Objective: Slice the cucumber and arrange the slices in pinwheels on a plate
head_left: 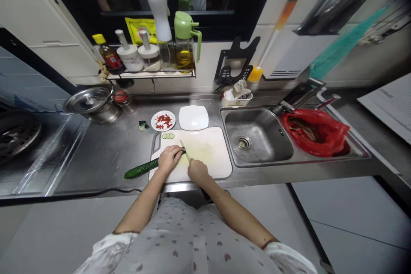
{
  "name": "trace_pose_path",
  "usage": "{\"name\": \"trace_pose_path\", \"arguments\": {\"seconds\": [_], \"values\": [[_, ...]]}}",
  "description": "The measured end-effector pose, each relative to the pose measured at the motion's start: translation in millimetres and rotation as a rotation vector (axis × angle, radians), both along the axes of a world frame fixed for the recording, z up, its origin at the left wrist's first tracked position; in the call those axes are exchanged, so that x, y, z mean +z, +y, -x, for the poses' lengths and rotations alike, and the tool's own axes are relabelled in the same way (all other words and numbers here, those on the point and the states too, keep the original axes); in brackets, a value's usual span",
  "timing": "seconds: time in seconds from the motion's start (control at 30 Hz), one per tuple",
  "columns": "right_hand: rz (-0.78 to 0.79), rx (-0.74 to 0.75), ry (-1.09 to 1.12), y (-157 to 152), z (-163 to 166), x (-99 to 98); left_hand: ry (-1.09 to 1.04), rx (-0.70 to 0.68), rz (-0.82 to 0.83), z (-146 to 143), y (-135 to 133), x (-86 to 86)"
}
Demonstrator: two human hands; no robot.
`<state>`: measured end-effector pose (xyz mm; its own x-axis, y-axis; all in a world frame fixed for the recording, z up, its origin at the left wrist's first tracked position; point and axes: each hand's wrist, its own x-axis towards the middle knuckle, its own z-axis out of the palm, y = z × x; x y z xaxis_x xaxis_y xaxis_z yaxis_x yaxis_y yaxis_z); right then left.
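Cucumber [141, 169] lies across the left edge of a white cutting board [213, 152], one end out over the metal surface [102, 150]. The left hand [170, 158] grips it with curled fingers near the other end; the right hand [198, 172] is wrapped around the handle of a knife [185, 150], its blade at that end. Pale slices [168, 136] lie near the board's upper left corner. Just beyond stand a plate [153, 121] of red pieces [164, 120] and a squarish white plate [193, 117].

Beyond the fingers [177, 150], a dark-framed window [221, 25] stood in a pale wall [205, 72]; a steel counter [105, 145] spread beneath them, with a sink [272, 132] to their right.
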<state>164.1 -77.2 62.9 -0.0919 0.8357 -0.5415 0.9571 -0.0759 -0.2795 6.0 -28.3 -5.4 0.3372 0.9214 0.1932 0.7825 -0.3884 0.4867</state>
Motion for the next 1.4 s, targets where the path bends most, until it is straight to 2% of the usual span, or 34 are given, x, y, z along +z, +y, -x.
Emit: {"name": "trace_pose_path", "arguments": {"seconds": [0.57,0.93,1.23,1.4], "values": [[-0.021,-0.008,0.009,2,2,-2.1,0.004,0.016,0.031,0,-1,2.8],[-0.012,0.011,-0.008,-28,-12,-5.6,-0.004,0.024,0.024,0,-1,0.5],[0.044,0.025,-0.031,-44,-32,6.5,-0.025,0.004,0.043,1,1,2.4],[0.015,0.036,-0.048,-49,-46,6.4,-0.027,-0.004,0.046,1,2,5.8]]}}
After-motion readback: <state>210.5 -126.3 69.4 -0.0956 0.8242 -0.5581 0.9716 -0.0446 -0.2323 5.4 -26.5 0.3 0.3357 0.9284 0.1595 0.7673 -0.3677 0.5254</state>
